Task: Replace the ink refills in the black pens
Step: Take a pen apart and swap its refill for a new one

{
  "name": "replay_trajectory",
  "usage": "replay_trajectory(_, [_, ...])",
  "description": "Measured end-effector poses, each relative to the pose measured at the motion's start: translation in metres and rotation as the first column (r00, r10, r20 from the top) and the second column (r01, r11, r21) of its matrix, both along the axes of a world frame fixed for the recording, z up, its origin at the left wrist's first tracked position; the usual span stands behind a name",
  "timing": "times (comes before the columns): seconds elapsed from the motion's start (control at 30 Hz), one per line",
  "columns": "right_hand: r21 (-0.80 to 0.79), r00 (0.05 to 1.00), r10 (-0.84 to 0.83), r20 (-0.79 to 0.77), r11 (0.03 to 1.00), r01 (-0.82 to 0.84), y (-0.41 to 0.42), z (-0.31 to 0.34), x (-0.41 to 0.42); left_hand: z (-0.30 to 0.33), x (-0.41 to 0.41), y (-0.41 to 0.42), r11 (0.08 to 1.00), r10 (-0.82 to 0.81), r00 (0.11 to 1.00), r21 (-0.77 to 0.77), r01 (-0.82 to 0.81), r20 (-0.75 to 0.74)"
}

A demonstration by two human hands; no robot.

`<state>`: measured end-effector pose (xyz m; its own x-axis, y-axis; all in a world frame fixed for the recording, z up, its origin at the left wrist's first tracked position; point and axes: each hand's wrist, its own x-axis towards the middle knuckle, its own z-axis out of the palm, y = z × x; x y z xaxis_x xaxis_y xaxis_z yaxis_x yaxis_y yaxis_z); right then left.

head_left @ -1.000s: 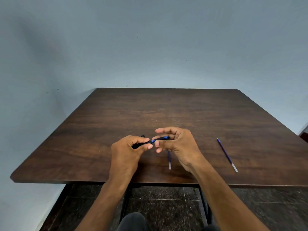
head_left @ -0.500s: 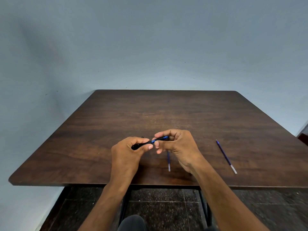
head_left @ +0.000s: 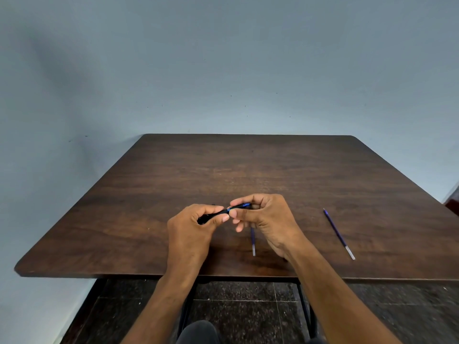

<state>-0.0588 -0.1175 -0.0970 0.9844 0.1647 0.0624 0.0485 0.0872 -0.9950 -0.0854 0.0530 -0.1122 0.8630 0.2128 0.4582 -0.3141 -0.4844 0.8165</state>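
A dark wooden table (head_left: 273,170), bearing no legible writing or brand marks, stands against a grey-blue wall (head_left: 223,58). Above its near centre, the left hand (head_left: 191,227) curls its fingers around one end of a black pen (head_left: 224,210) with blue accents, while the right hand (head_left: 267,214) pinches the other end between thumb and forefinger. One blue ink refill (head_left: 253,242) lies on the table partly under the right hand, and a second refill (head_left: 339,233) lies well apart to the right.
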Motion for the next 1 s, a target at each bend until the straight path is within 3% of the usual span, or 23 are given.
replay_trajectory(0.27, [0.018, 0.999, 0.037, -0.026, 0.999, -0.036, 0.0, -0.001, 0.001, 0.0, 0.0, 0.002, 0.999, 0.001, 1.0, 0.039, -0.002, 0.014])
replay_trajectory(0.5, [-0.109, 0.997, -0.065, -0.038, 0.992, 0.06, 0.005, -0.002, 0.001, 0.001, 0.0, -0.001, 0.999, 0.001, 1.0, -0.035, 0.0, 0.016])
replay_trajectory(0.67, [0.14, 0.998, 0.039, -0.054, 0.99, -0.031, 0.006, -0.004, -0.005, -0.001, -0.002, 0.001, 0.998, 0.026, 1.0, -0.052, -0.025, 0.009])
replay_trajectory(0.77, [0.243, 0.999, 0.013, -0.045, 0.97, -0.002, 0.006, -0.01, -0.005, 0.001, -0.002, 0.001, 0.999, 0.032, 0.999, -0.036, -0.032, 0.007])
replay_trajectory(1.0, [0.129, 0.985, -0.168, -0.045, 0.976, 0.173, 0.015, -0.012, -0.002, 0.003, -0.003, -0.004, 0.999, 0.042, 0.998, -0.008, -0.041, 0.036])
